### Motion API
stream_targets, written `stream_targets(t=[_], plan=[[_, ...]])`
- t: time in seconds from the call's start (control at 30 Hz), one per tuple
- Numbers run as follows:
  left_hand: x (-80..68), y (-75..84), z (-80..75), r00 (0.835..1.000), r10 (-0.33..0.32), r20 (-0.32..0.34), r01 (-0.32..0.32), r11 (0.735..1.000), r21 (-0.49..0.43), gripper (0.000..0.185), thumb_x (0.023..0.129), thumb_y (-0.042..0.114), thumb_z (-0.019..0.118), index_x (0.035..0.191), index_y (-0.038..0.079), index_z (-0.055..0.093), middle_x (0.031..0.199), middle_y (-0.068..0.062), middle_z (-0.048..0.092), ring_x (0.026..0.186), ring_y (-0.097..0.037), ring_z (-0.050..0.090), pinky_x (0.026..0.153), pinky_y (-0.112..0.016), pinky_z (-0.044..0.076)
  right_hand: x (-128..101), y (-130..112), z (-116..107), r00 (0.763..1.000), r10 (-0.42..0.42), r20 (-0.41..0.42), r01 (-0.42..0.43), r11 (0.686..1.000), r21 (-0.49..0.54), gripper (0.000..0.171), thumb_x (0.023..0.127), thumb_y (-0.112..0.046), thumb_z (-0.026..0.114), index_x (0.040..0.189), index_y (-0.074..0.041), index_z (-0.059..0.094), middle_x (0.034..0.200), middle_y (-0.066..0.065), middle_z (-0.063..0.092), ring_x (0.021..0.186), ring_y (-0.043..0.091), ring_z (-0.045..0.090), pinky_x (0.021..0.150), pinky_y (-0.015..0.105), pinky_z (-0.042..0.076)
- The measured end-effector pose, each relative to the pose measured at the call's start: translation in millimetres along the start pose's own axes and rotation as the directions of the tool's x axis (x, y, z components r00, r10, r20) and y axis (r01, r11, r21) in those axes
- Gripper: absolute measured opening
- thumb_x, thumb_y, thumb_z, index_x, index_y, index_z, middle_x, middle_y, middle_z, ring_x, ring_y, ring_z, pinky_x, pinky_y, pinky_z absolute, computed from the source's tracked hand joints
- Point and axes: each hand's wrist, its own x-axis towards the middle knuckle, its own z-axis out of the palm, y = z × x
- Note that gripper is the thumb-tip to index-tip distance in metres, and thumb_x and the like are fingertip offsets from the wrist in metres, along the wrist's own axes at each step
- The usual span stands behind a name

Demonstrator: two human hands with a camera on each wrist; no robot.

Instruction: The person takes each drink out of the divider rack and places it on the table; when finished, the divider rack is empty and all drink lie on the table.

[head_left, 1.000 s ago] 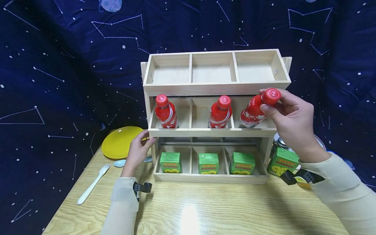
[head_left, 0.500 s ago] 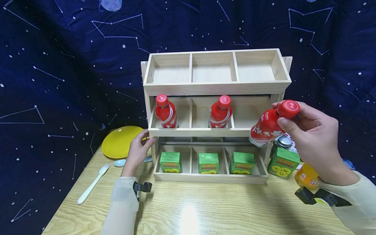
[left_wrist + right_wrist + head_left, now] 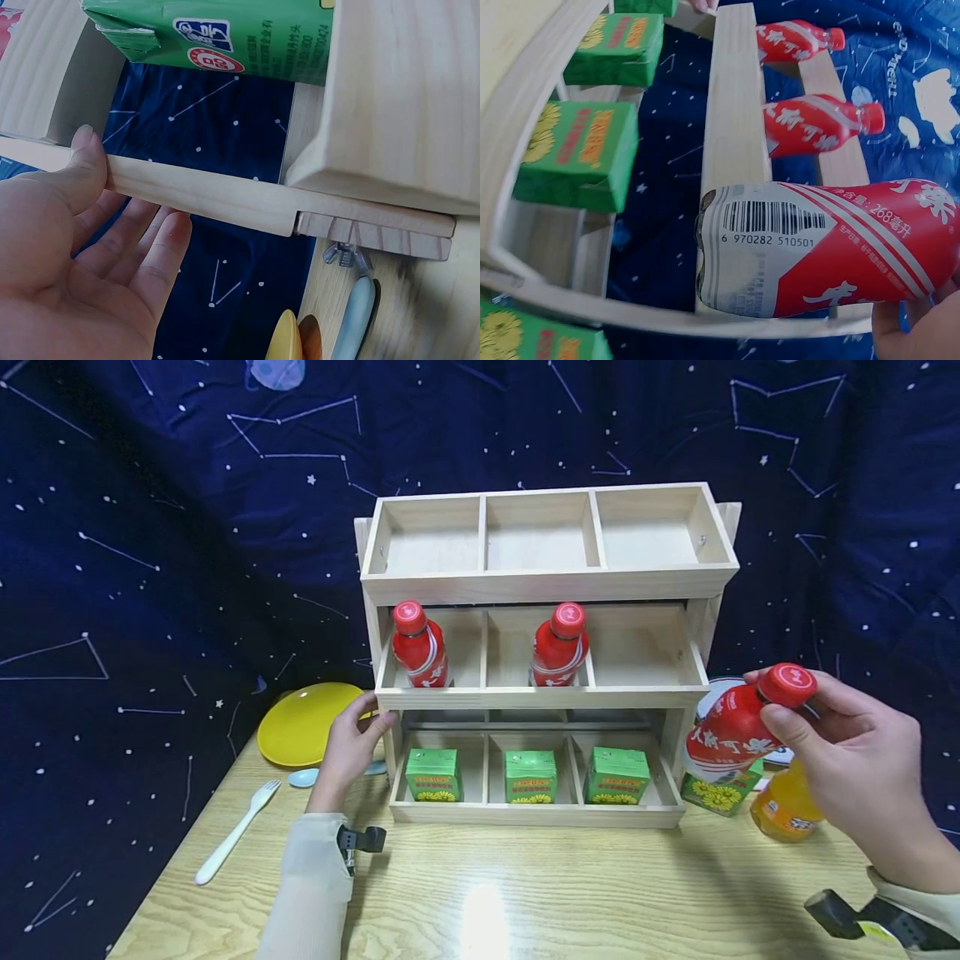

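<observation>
My right hand (image 3: 862,752) grips a red bottle (image 3: 731,731) near its red cap, holding it tilted in the air right of the wooden rack (image 3: 540,697). The right wrist view shows that bottle's barcode side (image 3: 832,247) close up. My left hand (image 3: 350,747) holds the rack's left upright; in the left wrist view thumb and fingers lie on either side of this wooden strip (image 3: 202,195). Two more red bottles, one on the left (image 3: 422,647) and one in the middle (image 3: 559,647), stand in the middle tier. Green drink cartons (image 3: 531,775) sit in the bottom tier's three compartments.
Right of the rack stand another green carton (image 3: 716,793) and an orange drink bottle (image 3: 783,806), partly behind the held bottle and hand. A yellow plate (image 3: 303,727), a pale fork (image 3: 238,831) and a light blue spoon (image 3: 303,777) lie on the left.
My right hand has carried the red bottle out of the middle tier's right compartment, rightward and down past the rack's side. The left hand stays on the upright.
</observation>
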Motion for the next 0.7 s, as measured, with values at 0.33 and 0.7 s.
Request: stream_targets(t=[0.33, 0.7], plan=[[-7.9, 19.4, -0.3, 1.0, 0.003, 0.003, -0.004, 1.0, 0.011, 0.046, 0.099, 0.012, 0.06, 0.142, -0.001, 0.047, 0.136, -0.026, 0.052, 0.119, -0.042, 0.057, 0.1, -0.05, 0.048, -30.2, 38.5, -16.3, 0.98, 0.19, -0.063, -0.192, 0.981, -0.028, 0.047, 0.095, 0.002, 0.06, 0.141, -0.005, 0.054, 0.116, -0.022, 0.06, 0.099, -0.003, 0.056, 0.08, 0.001, 0.042], [-4.7, 11.1, -0.2, 1.0, -0.011, 0.002, 0.011, 1.0, 0.009, 0.048, 0.1, 0.013, 0.06, 0.144, 0.0, 0.046, 0.137, -0.025, 0.051, 0.119, -0.042, 0.057, 0.1, -0.051, 0.047, -57.9, 74.5, -29.8, 0.996, 0.061, -0.069, -0.009, 0.806, 0.592, 0.035, 0.09, 0.024, 0.05, 0.124, 0.019, 0.055, 0.112, 0.008, 0.072, 0.098, 0.011, 0.068, 0.081, 0.013, 0.052]])
